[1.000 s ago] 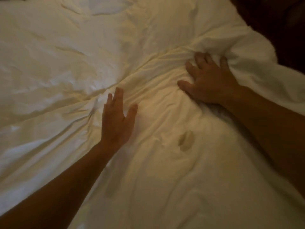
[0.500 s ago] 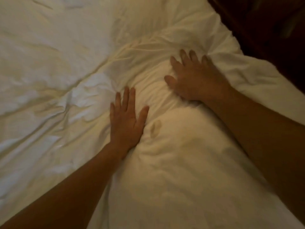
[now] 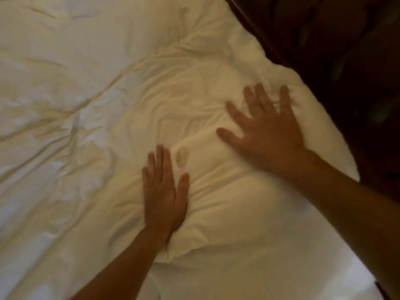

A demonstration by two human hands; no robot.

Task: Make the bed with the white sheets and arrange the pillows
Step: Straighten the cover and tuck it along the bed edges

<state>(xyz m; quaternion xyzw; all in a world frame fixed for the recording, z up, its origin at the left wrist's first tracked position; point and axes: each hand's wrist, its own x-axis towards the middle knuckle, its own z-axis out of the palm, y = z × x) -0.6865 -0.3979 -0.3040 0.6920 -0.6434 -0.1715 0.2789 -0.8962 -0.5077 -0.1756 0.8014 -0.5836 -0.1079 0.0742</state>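
Where it lies spread across nearly the whole view, white sheet (image 3: 86, 83): soft, light, limp cloth, heavily creased at left and centre. It is likely to slide and bunch under a push rather than keep its shape.

- Padded bulge (image 3: 227, 202), near centre to right: puffy and yielding; cannot tell whether pillow or quilt lies beneath.
- Small oval mark (image 3: 182, 157): on the cloth between the hands.
- Left hand (image 3: 164, 195): flat, fingers straight, pressing the bulge's left flank, grasping nothing.
- Right hand (image 3: 264, 131): fingers splayed flat on the far-right part, slightly blurred, grasping nothing.
- Best hold, by judgement: a pinch along the right edge.
- Edges and room: that edge runs diagonally from far centre to near right against the dark surround (image 3: 335, 61); open room lies left and far.
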